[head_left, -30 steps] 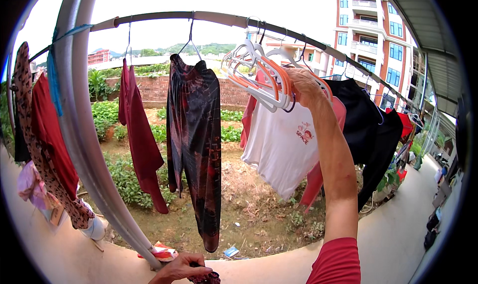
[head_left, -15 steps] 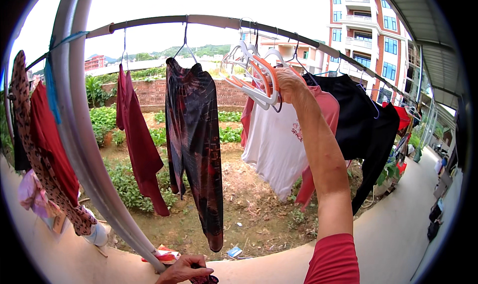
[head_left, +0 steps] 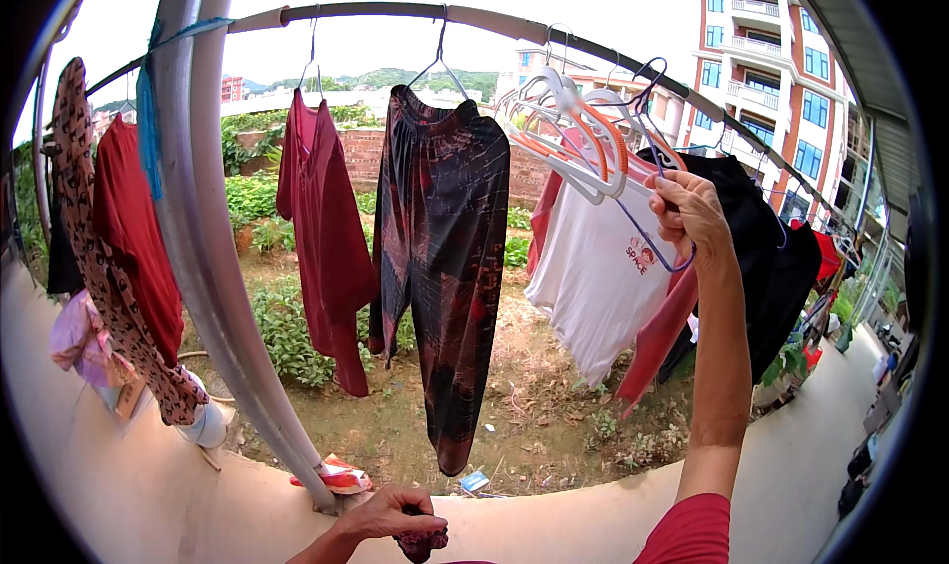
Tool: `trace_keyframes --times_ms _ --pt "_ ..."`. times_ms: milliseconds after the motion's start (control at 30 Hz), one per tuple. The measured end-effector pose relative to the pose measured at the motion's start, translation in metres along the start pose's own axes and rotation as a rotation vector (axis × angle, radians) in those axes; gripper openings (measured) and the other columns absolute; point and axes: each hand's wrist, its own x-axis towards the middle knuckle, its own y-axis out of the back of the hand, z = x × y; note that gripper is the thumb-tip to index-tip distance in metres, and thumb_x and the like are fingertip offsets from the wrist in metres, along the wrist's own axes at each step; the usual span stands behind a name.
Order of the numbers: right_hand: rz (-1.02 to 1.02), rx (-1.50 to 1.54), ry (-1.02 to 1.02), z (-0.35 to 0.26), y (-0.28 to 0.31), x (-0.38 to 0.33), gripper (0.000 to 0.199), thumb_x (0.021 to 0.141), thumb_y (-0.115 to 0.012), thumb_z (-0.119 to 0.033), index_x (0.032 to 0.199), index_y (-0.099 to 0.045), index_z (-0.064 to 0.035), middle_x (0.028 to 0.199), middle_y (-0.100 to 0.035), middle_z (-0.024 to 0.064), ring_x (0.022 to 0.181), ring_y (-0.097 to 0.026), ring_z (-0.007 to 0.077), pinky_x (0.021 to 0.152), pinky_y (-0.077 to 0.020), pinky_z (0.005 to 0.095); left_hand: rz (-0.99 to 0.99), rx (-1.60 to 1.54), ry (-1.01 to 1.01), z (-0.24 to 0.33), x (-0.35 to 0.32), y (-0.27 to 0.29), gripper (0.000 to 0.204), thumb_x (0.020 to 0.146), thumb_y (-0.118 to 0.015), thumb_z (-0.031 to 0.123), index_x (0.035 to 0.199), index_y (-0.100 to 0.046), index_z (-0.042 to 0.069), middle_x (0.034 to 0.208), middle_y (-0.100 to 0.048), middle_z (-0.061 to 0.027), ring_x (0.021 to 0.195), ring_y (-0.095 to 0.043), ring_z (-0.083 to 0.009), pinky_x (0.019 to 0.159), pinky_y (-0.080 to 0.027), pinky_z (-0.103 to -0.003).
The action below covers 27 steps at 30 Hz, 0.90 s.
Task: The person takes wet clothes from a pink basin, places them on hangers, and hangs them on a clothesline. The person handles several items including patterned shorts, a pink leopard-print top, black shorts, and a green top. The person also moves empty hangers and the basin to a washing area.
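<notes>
My right hand (head_left: 689,215) is raised to the rail at the right, its fingers closed on a thin purple clothes hanger (head_left: 644,236). That hanger's hook end is up near the rail. Beside it hangs a bunch of white and orange hangers (head_left: 583,134) with no clothes on them. Low in front, my left hand (head_left: 393,515) pinches a bunched dark red patterned cloth (head_left: 421,545); its shape is mostly hidden. Dark patterned trousers (head_left: 442,248) hang from a hanger left of the bunch. Behind my right hand hangs a white and pink shirt (head_left: 593,277).
A long metal rail (head_left: 395,10) crosses above, beside a thick steel post (head_left: 213,238) at the left. Dark red clothing (head_left: 326,238) hangs near the post. Black clothing (head_left: 746,258) is at the right. Below are a pale concrete floor (head_left: 593,524) and a garden patch (head_left: 534,396).
My right hand has moved from beside the white and orange hangers to grip the purple hanger. The view has turned left, and more of the cloth in my left hand shows.
</notes>
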Motion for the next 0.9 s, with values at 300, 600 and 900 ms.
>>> trace_keyframes --times_ms 300,600,900 --pt "0.107 0.265 0.107 0.083 0.041 -0.212 0.027 0.087 -0.060 -0.015 0.105 -0.053 0.0021 0.067 -0.058 0.0075 0.048 -0.045 0.0054 0.043 -0.0354 0.0184 -0.185 0.062 0.121 0.026 0.003 -0.004 0.018 0.078 -0.072 0.018 0.069 -0.063 0.006 0.062 -0.054 0.0056 0.060 -0.048 -0.0024 0.052 -0.037 -0.020" --pt "0.493 0.318 -0.168 0.146 -0.008 -0.340 0.027 0.090 -0.057 -0.023 0.100 -0.056 0.0018 0.054 -0.041 -0.0010 0.043 -0.029 0.0041 0.040 -0.0228 0.0205 -0.300 0.125 -0.034 0.037 0.037 0.002 0.019 0.072 -0.077 0.016 0.067 -0.061 0.006 0.070 -0.047 0.0029 0.072 -0.044 -0.0083 0.062 -0.032 -0.025" --pt "0.307 0.727 0.067 0.173 -0.001 -0.340 0.035 0.094 -0.046 -0.037 0.109 -0.058 -0.0082 0.053 -0.038 0.0002 0.045 -0.029 0.0085 0.045 -0.0257 0.0251 -0.441 0.254 -0.131 0.040 0.050 -0.002 0.023 0.062 -0.080 0.013 0.057 -0.059 0.006 0.077 -0.039 0.0019 0.080 -0.036 -0.0116 0.070 -0.027 -0.026"
